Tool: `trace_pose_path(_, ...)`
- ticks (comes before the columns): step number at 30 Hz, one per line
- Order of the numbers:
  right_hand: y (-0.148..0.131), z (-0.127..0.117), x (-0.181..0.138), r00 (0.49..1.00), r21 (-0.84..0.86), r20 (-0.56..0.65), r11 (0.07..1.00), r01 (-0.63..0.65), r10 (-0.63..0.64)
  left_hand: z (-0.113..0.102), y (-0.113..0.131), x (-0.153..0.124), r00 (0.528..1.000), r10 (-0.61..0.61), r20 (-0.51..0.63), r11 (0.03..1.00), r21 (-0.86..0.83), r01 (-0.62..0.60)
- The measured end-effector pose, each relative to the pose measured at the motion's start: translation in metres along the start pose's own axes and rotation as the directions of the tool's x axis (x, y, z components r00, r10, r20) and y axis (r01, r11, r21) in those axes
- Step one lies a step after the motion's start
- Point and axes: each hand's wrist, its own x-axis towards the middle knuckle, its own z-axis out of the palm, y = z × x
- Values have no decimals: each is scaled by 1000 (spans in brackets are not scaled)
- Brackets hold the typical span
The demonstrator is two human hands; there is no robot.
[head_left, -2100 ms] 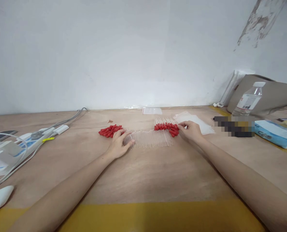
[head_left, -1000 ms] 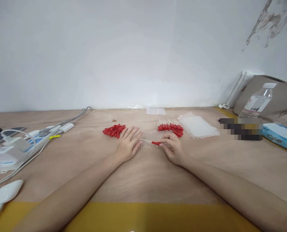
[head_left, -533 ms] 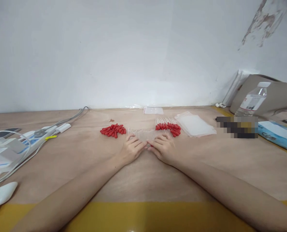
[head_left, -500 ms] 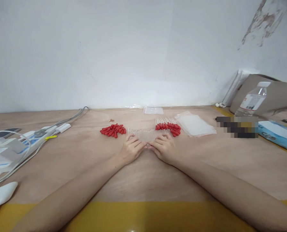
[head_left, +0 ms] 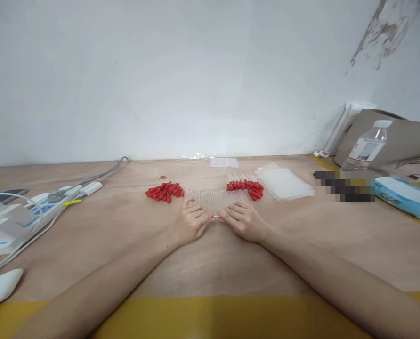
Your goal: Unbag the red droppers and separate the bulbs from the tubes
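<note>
A row of thin clear tubes [head_left: 210, 201] lies side by side in the middle of the table. At its near edge, my left hand [head_left: 192, 222] pinches one end of a short stretch of clear tube, its index finger raised. My right hand [head_left: 244, 220] pinches from the other side, its fingers bent over the tubes. The two sets of fingertips almost meet, so most of what they hold is hidden. Loose red rubber bulbs [head_left: 165, 191] are heaped beyond my left hand. Beyond my right hand lie droppers [head_left: 245, 185], clear tubes with red bulbs on them.
Clear plastic bags [head_left: 286, 182] are stacked right of the droppers, and a small white packet [head_left: 224, 162] lies by the wall. A power strip [head_left: 42, 209] with cables takes up the left side. A water bottle [head_left: 367, 146] and a blue packet [head_left: 406, 197] stand at right.
Both hands have drawn slightly toward me and their fingers have lowered a little. More of the row of tubes shows between them. The bulbs and droppers lie as before.
</note>
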Motion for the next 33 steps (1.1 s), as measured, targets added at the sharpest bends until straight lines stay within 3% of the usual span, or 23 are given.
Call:
trace_pose_path(3,12,-7,-11,999,-15,-50,1000,-14,14,-6,-11,-8,998,-63,-7,998,-13,63)
trace_pose_path(7,39,-15,-32,950,-43,-98,952,-302,297,-13,-35,-22,971,-236,-36,971,42,237)
trace_pose_path(9,52,-15,-39,873,-22,-116,878,-478,473,-12,-43,-26,951,-310,-18,951,8,310)
trace_pose_path(11,64,-12,-43,757,60,-93,762,-645,647,-8,-48,-27,915,-403,-6,914,-46,402)
trace_pose_path(14,78,-6,-48,590,165,27,578,-799,807,-1,-52,-28,852,-523,-7,849,-89,520)
trace_pose_path(17,83,-3,-51,509,169,140,487,-857,849,3,-56,-30,816,-577,-34,814,-98,572)
trace_pose_path(21,82,-5,-49,489,109,222,477,-872,843,9,-62,-32,801,-594,-73,804,-90,588)
trace_pose_path(25,83,-10,-46,451,19,191,456,-890,872,16,-66,-33,801,-597,-56,802,-74,593)
trace_pose_path(28,90,-13,-42,345,-97,218,372,-923,913,20,-68,-33,790,-612,-31,790,-73,609)
trace_pose_path(33,104,-14,-30,86,-238,404,196,-951,910,19,-66,-33,776,-629,39,772,-89,630)
